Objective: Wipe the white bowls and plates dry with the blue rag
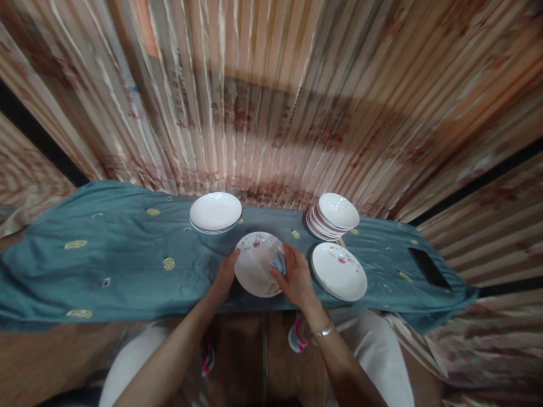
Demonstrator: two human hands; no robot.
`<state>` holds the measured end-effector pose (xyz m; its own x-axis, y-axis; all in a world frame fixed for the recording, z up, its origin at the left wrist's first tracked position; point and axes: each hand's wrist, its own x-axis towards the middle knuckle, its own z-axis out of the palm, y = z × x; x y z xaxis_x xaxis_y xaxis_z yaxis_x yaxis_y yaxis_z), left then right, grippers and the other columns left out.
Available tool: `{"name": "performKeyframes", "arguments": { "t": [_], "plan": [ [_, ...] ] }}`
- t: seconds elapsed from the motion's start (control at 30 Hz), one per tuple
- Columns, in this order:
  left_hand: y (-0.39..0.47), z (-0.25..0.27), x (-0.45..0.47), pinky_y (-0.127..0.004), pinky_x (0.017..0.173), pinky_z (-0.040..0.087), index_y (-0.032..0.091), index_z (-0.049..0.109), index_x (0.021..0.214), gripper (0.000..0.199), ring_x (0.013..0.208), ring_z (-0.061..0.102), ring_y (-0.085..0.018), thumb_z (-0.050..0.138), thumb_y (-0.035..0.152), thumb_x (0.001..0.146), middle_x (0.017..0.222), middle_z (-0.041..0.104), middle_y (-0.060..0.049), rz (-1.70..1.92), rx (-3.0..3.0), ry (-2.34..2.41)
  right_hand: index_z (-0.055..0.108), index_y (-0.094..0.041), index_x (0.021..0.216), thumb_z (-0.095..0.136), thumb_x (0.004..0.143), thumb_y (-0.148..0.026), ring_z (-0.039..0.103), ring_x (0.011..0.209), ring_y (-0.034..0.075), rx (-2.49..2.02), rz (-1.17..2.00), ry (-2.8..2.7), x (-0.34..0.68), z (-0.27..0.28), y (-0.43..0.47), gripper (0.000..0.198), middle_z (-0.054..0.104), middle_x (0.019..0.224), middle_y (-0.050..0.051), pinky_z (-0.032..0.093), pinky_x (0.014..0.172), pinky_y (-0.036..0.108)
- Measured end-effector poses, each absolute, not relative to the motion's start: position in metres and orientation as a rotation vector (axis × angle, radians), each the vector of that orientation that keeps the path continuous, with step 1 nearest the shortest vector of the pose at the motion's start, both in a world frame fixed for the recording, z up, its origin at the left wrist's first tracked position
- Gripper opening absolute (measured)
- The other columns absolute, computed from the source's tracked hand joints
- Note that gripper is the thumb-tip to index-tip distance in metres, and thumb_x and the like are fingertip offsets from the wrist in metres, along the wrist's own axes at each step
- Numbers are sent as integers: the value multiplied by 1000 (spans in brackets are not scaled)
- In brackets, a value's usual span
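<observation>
A white plate [257, 271] with red and orange flowers near its rim is held in front of me, tilted a little. Its left edge is gripped by my left hand [224, 276]. At the plate's right side, my right hand [296, 276] is closed on a small blue-and-white cloth [278, 263] and presses it against the plate's face. Beside that hand lies a stack of similar flowered plates [338, 272]. Behind it stands a stack of white bowls [338, 211]. To the back left are a few plain white dishes [215, 212], stacked.
A teal cloth with yellow pineapple prints [136, 265] covers the narrow table. On its right end lies a black phone-like slab [428, 268]. A pleated patterned curtain [263, 113] hangs right behind the table. My knees are under the front edge.
</observation>
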<state>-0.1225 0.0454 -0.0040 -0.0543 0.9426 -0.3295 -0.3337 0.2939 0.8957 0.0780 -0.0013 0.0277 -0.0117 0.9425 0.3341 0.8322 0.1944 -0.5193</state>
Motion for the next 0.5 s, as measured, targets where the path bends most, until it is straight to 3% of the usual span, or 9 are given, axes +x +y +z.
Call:
{"name": "performKeyframes", "arguments": {
  "t": [0.17, 0.23, 0.33, 0.4, 0.5],
  "plan": [
    [45, -6, -123, -38, 97, 46, 16, 74, 85, 37, 103, 64, -31, 64, 51, 79, 88, 75, -9, 1155, 945, 1233, 51, -17, 137, 54, 93, -43, 35, 138, 36, -1753, 57, -2083, 65, 7, -12, 52, 41, 150, 17, 37, 105, 53],
    [45, -6, -122, -35, 105, 41, 17, 73, 94, 34, 110, 62, -28, 61, 47, 83, 102, 74, -9, 1237, 1021, 1207, 58, -17, 129, 48, 96, -32, 42, 132, 32, -1764, 20, -2111, 63, 4, -16, 37, 48, 144, 16, 39, 104, 49],
    [46, -5, -120, -35, 114, 33, 17, 70, 108, 40, 122, 56, -25, 56, 47, 86, 121, 69, -9, 1294, 1112, 1184, 66, -15, 111, 47, 95, -16, 58, 109, 25, -1816, 89, -2210, 62, 3, -10, 25, 65, 117, 14, 45, 98, 40],
    [47, -6, -120, -39, 115, 31, 15, 66, 115, 48, 125, 55, -26, 49, 51, 89, 127, 66, -11, 1260, 1192, 1192, 66, -15, 103, 48, 92, -9, 60, 101, 24, -1889, 99, -2226, 63, 3, 0, 23, 68, 104, 13, 47, 94, 37],
    [50, -8, -122, -44, 115, 32, 12, 63, 121, 58, 127, 54, -27, 39, 56, 91, 131, 63, -13, 1205, 1322, 1224, 64, -12, 105, 50, 89, -5, 59, 102, 23, -1935, 32, -2188, 64, 2, 20, 22, 67, 104, 14, 47, 94, 36]
  ]
}}
